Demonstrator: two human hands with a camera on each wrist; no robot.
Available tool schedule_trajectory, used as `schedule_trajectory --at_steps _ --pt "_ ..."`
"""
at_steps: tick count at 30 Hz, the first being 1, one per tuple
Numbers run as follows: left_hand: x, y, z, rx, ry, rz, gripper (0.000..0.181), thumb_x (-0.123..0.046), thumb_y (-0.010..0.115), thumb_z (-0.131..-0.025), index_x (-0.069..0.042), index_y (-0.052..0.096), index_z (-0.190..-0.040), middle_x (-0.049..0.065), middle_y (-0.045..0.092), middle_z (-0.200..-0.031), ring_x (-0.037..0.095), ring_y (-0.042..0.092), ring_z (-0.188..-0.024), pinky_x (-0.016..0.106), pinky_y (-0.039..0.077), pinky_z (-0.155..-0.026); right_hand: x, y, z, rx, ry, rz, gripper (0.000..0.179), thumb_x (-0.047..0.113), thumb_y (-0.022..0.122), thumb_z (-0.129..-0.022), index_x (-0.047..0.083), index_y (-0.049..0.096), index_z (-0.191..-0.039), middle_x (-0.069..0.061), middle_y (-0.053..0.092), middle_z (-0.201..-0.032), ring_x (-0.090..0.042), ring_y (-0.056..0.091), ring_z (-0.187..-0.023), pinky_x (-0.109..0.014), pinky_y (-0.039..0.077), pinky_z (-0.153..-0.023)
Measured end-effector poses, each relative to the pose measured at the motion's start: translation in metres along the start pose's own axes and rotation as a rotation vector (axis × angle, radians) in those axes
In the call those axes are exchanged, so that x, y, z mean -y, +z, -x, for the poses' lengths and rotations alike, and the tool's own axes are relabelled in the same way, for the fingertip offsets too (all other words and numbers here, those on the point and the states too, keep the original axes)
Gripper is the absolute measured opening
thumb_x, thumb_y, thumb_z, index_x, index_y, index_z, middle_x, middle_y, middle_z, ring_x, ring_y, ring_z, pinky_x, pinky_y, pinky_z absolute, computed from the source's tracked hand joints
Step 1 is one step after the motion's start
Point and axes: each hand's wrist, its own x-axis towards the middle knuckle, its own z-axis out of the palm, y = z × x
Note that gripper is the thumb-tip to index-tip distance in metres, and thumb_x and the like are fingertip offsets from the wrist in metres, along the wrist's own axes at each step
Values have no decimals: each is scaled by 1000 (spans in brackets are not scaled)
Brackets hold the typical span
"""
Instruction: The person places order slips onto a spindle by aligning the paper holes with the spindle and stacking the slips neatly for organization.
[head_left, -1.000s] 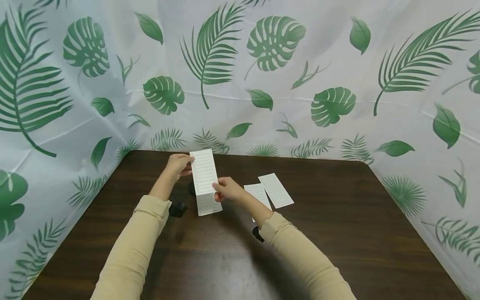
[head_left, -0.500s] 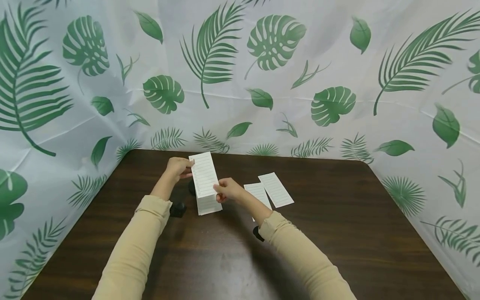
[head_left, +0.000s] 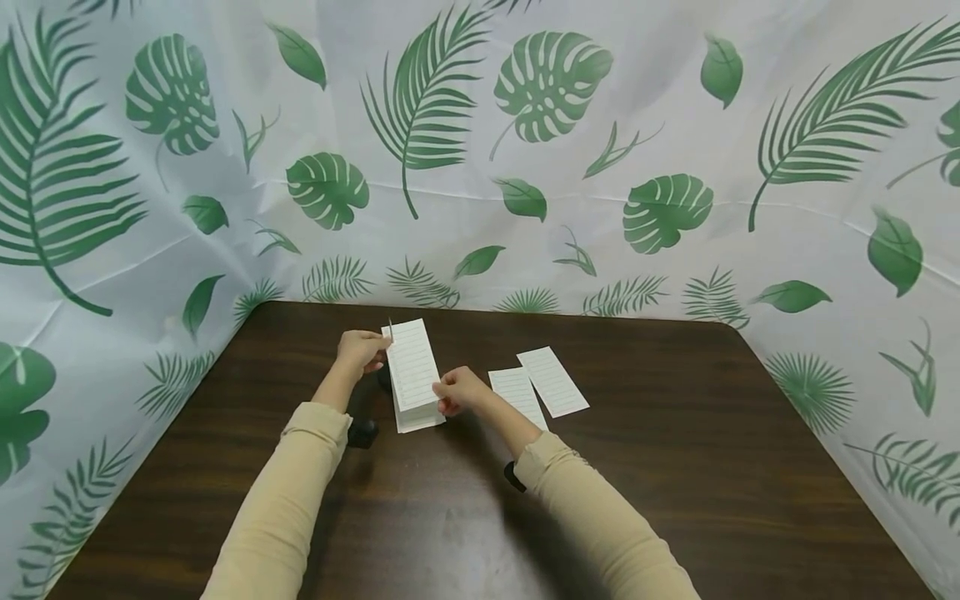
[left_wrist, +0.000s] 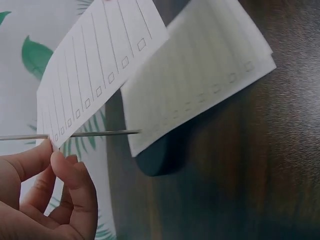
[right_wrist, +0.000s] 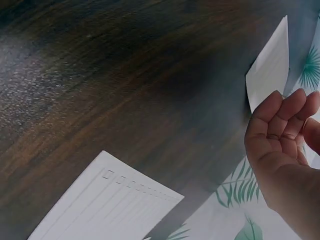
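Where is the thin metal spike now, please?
In the left wrist view's left half, the metal spike passes through the held checklist sheet beside the left hand.

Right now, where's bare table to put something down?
The table is bare right of the loose cards, and between the sleeves. It's crowded by the stack: left hand, right hand, lifted card and spike are all there.

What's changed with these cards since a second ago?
The held white, lined, rectangular paper card moved down along the thin metallic spike, toward the white lined paper stack. The left grip and right grip came down with it, both still pinching it; nothing was let go. The two loose white lined cards stayed put.
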Motion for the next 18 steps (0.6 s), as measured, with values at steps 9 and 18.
schedule_trajectory --at_steps 9,18 --pt "20 11 3 -31 43 -53 36 -18 58 -92 4 59 -121 14 57 -105 10 48 -69 11 47 -47 25 9 39 -17 75 107 29 28 57 -94 4 66 -79 -8 66 -56 -15 59 -43 -32 55 -46" --pt "27 15 -7 -66 43 -120 32 -19 60 -91 1 64 -116 14 60 -104 11 49 -69 13 48 -45 152 25 145 -37 154 147 24 9 51 -95 -10 65 -88 0 55 -49 -6 40 -39 -19 44 -44"
